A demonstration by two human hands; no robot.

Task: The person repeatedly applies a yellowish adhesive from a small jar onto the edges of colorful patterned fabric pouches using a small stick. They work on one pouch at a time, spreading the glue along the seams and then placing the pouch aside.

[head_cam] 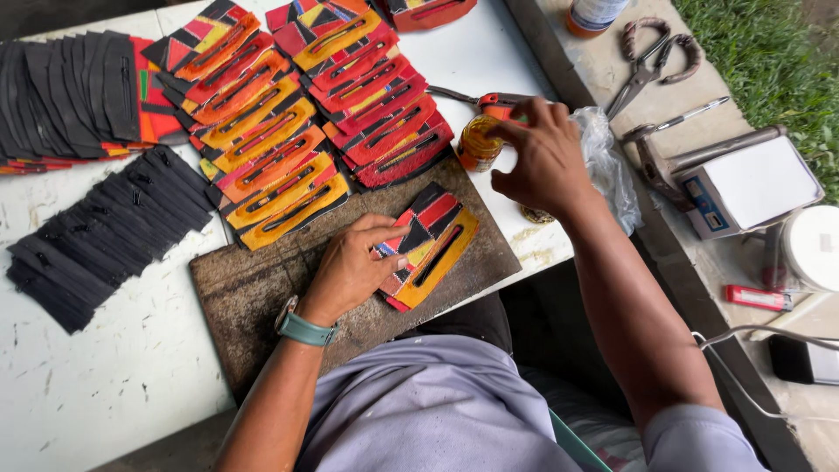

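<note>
Gluing stage, by our read: left hand (pixel 350 267) lies flat with fingers spread, pinning a red-yellow-black patterned panel (pixel 428 245) on the dark work board (pixel 262 297) at the desk's (pixel 105 385) near edge. Right hand (pixel 542 153) is curled, fingertips pinching at the small amber jar (pixel 479 142) just beyond the board, beside a clear plastic bag (pixel 607 162). We judge the next move calls for keeping the panel pinned and bringing whatever comes from the jar onto it cleanly, clear of the finished stacks (pixel 271 131).
</note>
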